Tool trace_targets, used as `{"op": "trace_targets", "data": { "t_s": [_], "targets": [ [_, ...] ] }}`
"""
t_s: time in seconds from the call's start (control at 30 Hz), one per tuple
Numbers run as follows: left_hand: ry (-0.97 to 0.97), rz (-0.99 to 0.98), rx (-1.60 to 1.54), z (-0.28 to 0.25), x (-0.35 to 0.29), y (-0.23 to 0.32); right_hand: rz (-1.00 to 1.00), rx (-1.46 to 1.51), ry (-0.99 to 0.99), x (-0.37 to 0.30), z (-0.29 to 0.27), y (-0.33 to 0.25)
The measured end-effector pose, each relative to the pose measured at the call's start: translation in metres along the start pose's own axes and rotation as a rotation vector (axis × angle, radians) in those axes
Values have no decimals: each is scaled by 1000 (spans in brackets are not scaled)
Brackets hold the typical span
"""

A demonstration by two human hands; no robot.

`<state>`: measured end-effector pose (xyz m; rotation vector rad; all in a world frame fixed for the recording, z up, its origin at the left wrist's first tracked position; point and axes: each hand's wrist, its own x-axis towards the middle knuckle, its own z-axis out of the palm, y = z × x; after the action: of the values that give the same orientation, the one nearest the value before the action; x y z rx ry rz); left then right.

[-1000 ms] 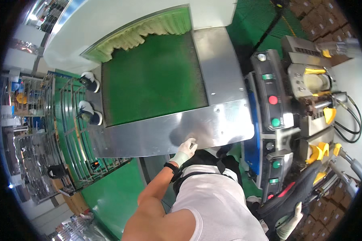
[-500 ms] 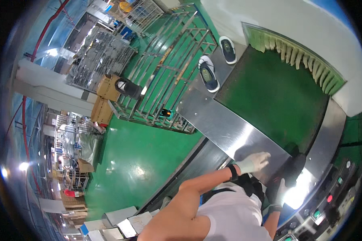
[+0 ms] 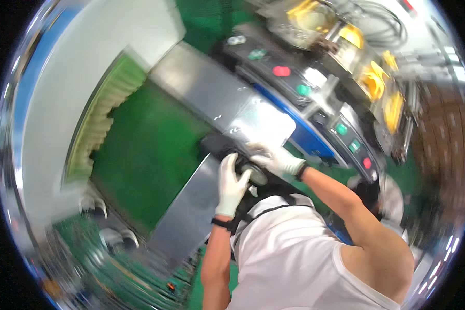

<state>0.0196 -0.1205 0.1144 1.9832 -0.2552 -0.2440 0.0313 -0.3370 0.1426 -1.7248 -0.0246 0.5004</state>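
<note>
Dark shoe (image 3: 223,146): 1 piece, located between the left hand (image 3: 231,188) and the right hand (image 3: 280,160), both gloved, over the inner corner of the metal surface (image 3: 183,204), beside the green belt (image 3: 144,150). Whether it rested there or hung just clear could not be told. Left fingers: bent at the shoe, thumb set apart. Right fingers: reaching to the other side, blurred. Firm grip: not determinable for either. Handling note, by judgement: good work called for 1 hand bracing the shoe, light pressure to spare its shape, and fingers kept clear of the belt. Also listed: 2 white-soled shoes (image 3: 111,238) at the belt's far left side, fringed curtain (image 3: 95,121) at the belt opening, control panel (image 3: 263,61) with coloured buttons beyond the right hand
</note>
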Motion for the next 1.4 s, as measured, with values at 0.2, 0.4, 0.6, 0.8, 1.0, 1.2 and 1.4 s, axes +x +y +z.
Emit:
{"op": "trace_targets", "data": {
  "t_s": [0.2, 0.4, 0.6, 0.8, 1.0, 1.2, 1.4],
  "targets": [
    [-4, -76, 156, 12, 0, -8, -331, -243, 83, -6, 18, 63],
    [-121, -94, 88, 22, 10, 5, -359, -354, 171, -5, -2, 67],
    [-29, -362, -178, 7, 37, -14, -208, -364, 122, 31, 10, 63],
    [-43, -429, -242, -2, 50, -36, -174, -284, 95, 59, 13, 71],
    [6, -344, -301, 3, 51, -46, -159, -228, 151, 57, 19, 68],
    [-46, -410, -218, 5, 56, -47, -73, -184, 156, 48, 14, 60],
    [-14, -370, -203, 5, 56, -61, -2, -222, 113, 42, 16, 54]
  ]
}}
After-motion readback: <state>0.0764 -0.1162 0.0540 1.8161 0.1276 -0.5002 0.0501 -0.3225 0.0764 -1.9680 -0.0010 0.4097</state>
